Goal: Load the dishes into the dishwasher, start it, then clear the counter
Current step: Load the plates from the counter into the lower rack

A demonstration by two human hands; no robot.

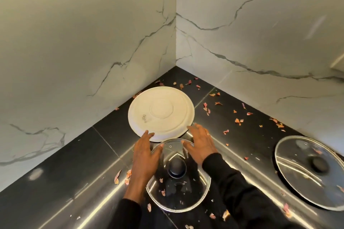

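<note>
**A:** From the head camera, where is the dish?

**B:** A white plate (161, 113) lies upside down on the black counter (74, 163), tucked into the corner where two marble walls (83, 33) meet.

**A:** And the hands?

**B:** Both reach toward the plate's near edge. The left hand (146, 156) is at the plate's 7 o'clock, fingers straight and spread, gripping nothing. Its fingertips overlap the rim, but I cannot tell if they touch it. The right hand (200, 145) is at the plate's 4 o'clock, fingers also straight and loose, holding nothing. It wears a ring (207, 134). Both arms are in black sleeves (232, 182).

**A:** What is under the hands?

**B:** A glass lid (178, 191) with a dark knob (176, 168) lies flat at the plate's 6 o'clock, just beside it. The hands pass over its far rim at 10 and 2 o'clock.

**A:** Anything else?

**B:** A second glass lid (312, 173) lies at the first lid's 3 o'clock, well apart from it. Pinkish dry flakes (238, 121) are scattered across the counter, thickest from the plate's 12 to 4 o'clock, and a few lie on both lids.
</note>
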